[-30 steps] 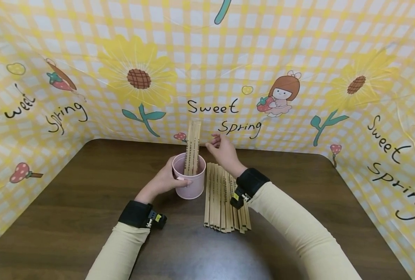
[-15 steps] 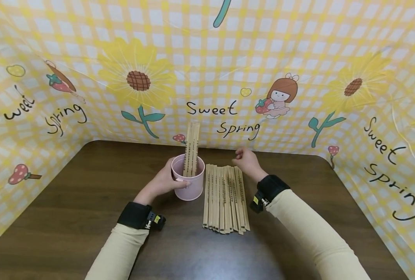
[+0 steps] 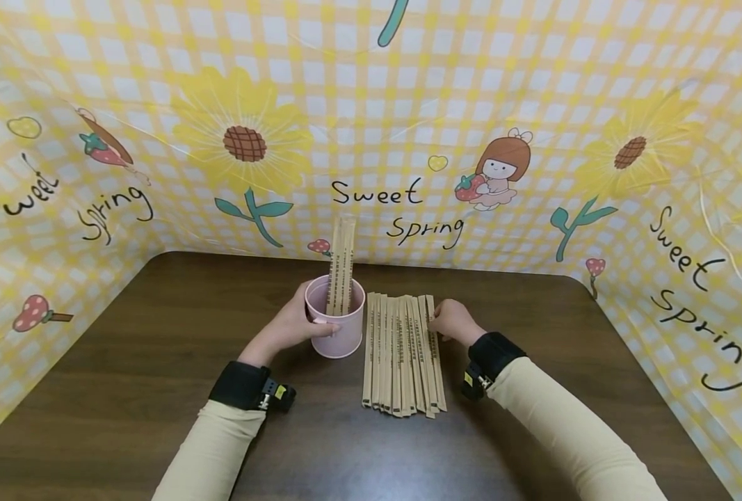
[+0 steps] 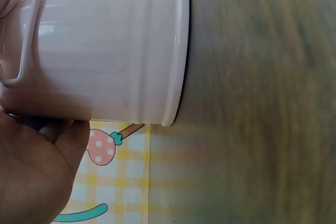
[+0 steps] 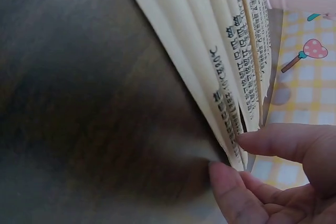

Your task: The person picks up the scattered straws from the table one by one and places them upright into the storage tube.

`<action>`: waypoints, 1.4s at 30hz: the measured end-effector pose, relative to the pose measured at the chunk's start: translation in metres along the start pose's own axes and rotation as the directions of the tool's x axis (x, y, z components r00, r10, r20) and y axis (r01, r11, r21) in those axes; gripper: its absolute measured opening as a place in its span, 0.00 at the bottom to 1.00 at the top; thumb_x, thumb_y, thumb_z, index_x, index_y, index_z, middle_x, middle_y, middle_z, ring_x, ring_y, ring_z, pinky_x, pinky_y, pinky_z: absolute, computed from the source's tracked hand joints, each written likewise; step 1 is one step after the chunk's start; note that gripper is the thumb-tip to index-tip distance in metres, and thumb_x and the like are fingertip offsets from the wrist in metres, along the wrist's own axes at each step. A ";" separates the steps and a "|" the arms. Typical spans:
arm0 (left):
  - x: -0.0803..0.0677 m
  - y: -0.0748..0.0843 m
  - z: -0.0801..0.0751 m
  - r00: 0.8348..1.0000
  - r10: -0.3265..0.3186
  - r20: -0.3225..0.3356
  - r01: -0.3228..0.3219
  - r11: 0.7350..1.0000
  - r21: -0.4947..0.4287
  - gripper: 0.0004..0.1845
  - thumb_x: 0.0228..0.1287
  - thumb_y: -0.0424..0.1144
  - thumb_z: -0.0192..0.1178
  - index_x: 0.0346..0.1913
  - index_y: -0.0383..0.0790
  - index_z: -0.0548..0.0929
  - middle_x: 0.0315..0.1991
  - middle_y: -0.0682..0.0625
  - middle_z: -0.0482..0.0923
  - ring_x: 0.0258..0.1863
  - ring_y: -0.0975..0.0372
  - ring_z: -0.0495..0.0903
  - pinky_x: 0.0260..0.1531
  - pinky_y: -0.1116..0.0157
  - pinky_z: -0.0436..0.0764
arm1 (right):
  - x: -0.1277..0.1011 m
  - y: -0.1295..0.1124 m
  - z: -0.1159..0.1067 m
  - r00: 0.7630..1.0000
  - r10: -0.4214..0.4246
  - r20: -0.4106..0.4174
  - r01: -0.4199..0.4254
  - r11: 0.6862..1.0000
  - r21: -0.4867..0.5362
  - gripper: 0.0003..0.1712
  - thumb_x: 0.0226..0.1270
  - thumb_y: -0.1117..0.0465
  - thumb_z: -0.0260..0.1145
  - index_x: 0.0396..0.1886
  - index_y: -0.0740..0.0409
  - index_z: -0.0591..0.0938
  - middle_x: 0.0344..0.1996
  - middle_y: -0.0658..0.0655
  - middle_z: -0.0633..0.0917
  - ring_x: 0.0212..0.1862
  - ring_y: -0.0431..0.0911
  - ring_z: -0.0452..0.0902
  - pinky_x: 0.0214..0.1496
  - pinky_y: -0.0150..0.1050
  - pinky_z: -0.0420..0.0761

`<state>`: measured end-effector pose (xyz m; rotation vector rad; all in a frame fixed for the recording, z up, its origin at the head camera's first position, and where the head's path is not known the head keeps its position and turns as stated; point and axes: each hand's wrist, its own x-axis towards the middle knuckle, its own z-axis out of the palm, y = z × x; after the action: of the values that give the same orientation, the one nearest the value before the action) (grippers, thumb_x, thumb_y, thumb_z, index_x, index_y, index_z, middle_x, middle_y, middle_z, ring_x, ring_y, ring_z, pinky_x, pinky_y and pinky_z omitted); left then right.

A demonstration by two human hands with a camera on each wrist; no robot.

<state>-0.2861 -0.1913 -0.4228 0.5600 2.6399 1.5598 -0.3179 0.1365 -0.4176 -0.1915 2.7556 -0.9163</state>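
Note:
A pink cup [image 3: 336, 335] [image 4: 105, 51] stands on the dark wooden table [image 3: 145, 348]. My left hand [image 3: 292, 323] [image 4: 31, 171] grips its left side. Two paper-wrapped chopstick packets [image 3: 342, 257] stand upright in the cup. Several more packets [image 3: 398, 358] [image 5: 220, 51] lie side by side just right of the cup. My right hand [image 3: 448, 321] [image 5: 236, 163] is at the far end of the rightmost packet. The right wrist view shows the thumb and forefinger pinching that packet's edge.
A yellow checked cloth [image 3: 371, 104] with sunflowers and "Sweet Spring" lettering walls in the table at the back and both sides. Bare tabletop lies to the left of the cup and to the right of the packets.
My right hand has left the packets standing in the cup, swung right and come down onto the rightmost packet of the row. The left hand and the cup stayed put.

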 end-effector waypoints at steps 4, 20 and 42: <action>0.000 0.001 -0.001 1.000 -0.008 0.005 0.008 1.000 -0.002 0.52 0.54 0.36 0.73 0.76 0.29 0.52 0.70 0.29 0.65 0.67 0.40 0.71 0.66 0.44 0.71 | 0.001 0.002 0.004 1.000 0.006 -0.023 -0.006 1.000 0.008 0.30 0.64 0.71 0.63 0.11 0.48 0.57 0.10 0.44 0.56 0.14 0.40 0.66 0.29 0.34 0.78; 0.001 -0.001 0.002 1.000 0.024 -0.004 -0.024 0.999 -0.042 0.50 0.54 0.33 0.73 0.75 0.27 0.54 0.67 0.29 0.68 0.64 0.42 0.73 0.61 0.52 0.74 | 0.000 0.007 -0.001 1.000 0.009 -0.015 -0.008 0.994 0.108 0.31 0.65 0.70 0.63 0.10 0.48 0.58 0.10 0.45 0.55 0.13 0.40 0.59 0.33 0.36 0.80; 0.001 -0.001 0.001 1.000 0.031 0.002 -0.031 0.999 -0.026 0.51 0.54 0.34 0.73 0.75 0.26 0.53 0.68 0.28 0.66 0.64 0.40 0.72 0.62 0.48 0.74 | -0.007 -0.048 -0.062 0.964 -0.076 -0.257 0.150 0.947 0.285 0.20 0.76 0.66 0.56 0.62 0.72 0.73 0.49 0.67 0.80 0.46 0.51 0.79 0.47 0.38 0.81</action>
<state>-0.2869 -0.1905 -0.4237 0.6047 2.6176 1.5979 -0.3242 0.1351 -0.3389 -0.1977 2.7927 -1.4680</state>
